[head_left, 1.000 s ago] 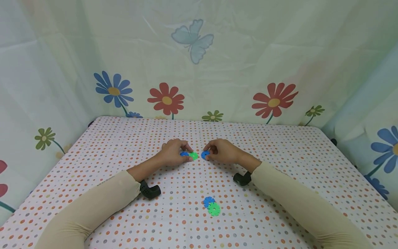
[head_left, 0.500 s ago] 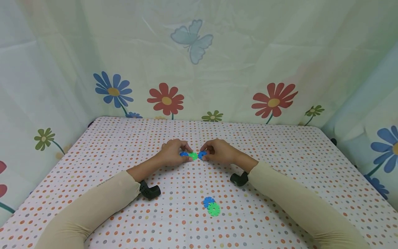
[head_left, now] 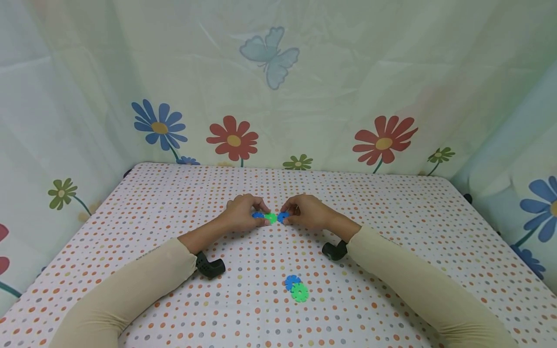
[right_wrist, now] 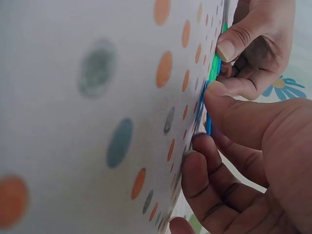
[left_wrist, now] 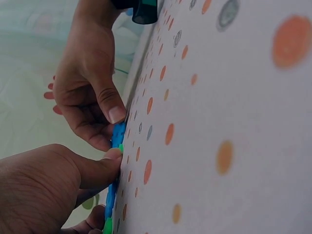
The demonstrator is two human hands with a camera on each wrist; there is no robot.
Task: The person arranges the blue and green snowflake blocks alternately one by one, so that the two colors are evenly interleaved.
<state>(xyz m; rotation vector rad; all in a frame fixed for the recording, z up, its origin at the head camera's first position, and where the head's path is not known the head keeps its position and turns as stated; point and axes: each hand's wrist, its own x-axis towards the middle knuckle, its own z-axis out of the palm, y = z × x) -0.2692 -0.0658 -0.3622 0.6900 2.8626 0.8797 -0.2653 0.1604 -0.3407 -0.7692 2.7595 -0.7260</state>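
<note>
My left hand (head_left: 241, 213) pinches a short row of notched interlocking discs between thumb and fingers. A green disc (head_left: 271, 218) sticks out on its right, joined to a blue disc (head_left: 257, 215); another green disc (left_wrist: 107, 226) shows beyond it in the left wrist view. My right hand (head_left: 311, 211) pinches a single blue disc (right_wrist: 208, 109) by thumb and index finger. This disc stands edge to edge with the green one, low over the table; whether their notches interlock, I cannot tell. Fingers cover parts of the row.
Nearer me on the dotted tablecloth (head_left: 261, 319) lie a blue disc (head_left: 291, 281) and a green disc (head_left: 300, 293), overlapping. Dark wrist mounts (head_left: 210, 267) hang below both sleeves. A flower-printed curtain (head_left: 304, 87) closes off the back and sides.
My right hand has moved slightly left, bringing its blue disc from a small gap up to the green disc's edge. My left hand and the two nearer discs have stayed put.
</note>
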